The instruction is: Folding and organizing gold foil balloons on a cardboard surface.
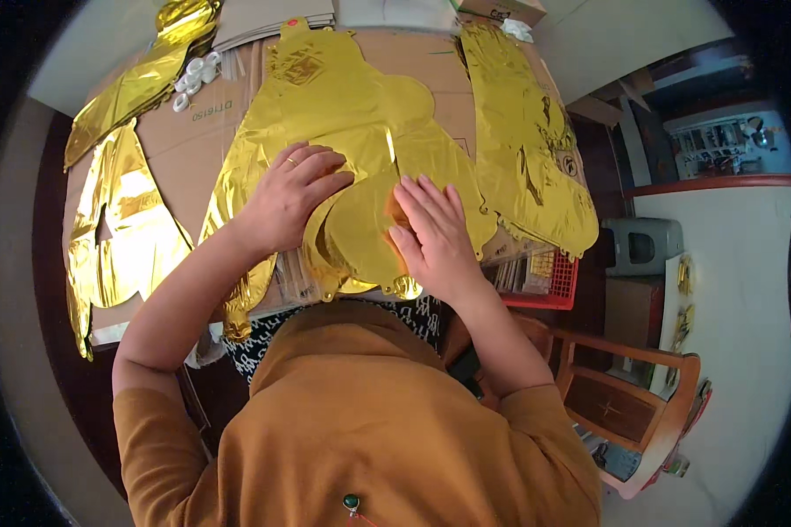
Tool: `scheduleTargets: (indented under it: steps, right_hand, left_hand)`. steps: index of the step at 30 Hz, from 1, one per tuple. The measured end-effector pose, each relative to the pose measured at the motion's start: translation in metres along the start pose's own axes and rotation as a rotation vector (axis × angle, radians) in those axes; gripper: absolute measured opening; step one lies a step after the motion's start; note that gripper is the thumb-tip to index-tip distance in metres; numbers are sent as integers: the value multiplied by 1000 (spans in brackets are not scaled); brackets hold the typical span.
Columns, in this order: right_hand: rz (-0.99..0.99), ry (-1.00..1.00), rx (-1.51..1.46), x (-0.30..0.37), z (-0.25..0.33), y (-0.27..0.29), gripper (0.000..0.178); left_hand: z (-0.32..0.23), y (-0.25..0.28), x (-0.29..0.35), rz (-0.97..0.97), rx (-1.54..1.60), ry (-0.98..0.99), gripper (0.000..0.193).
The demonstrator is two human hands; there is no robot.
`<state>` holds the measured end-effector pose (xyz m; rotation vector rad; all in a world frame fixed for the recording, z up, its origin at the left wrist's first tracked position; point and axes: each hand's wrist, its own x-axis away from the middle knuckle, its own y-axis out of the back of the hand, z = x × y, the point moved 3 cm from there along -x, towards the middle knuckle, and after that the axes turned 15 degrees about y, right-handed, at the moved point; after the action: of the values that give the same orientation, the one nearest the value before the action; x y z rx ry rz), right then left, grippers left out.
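Observation:
A large, flat gold foil balloon (352, 110) lies in the middle of the cardboard-covered table, its near part loosely folded and wrinkled. My left hand (290, 198), with a ring on one finger, rests on its left side. The fingers there are bent and close together, with foil under their tips. On the right, my right hand (435, 237) lies on the foil with fingers stretched out and the thumb apart. Orange patches show beside this palm; whether they are reflections I cannot tell. Between both hands the foil bulges and forms a dark fold.
More gold foil pieces lie at left (119, 224) and right (523, 132). White rolls (194, 79) sit at the far left on the cardboard (185, 149). A red basket (562, 281) with packets is at the table's right edge, near a wooden chair (624, 386).

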<state>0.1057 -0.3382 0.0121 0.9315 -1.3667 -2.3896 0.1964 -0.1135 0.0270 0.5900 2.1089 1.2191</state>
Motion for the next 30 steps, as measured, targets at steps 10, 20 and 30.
scheduleTargets:
  steps: [10, 20, 30]
  right_hand:
    - [24, 14, 6, -1, 0, -1, 53]
    - [69, 57, 28, -2, -2, 2, 55]
    - [76, 86, 13, -2, -4, 3, 57]
  left_hand:
    - [-4, 0, -2, 37, -48, 29, 56]
    - [1, -3, -2, 56, -127, 32, 65]
    - [-3, -3, -2, 91, -97, 58, 67]
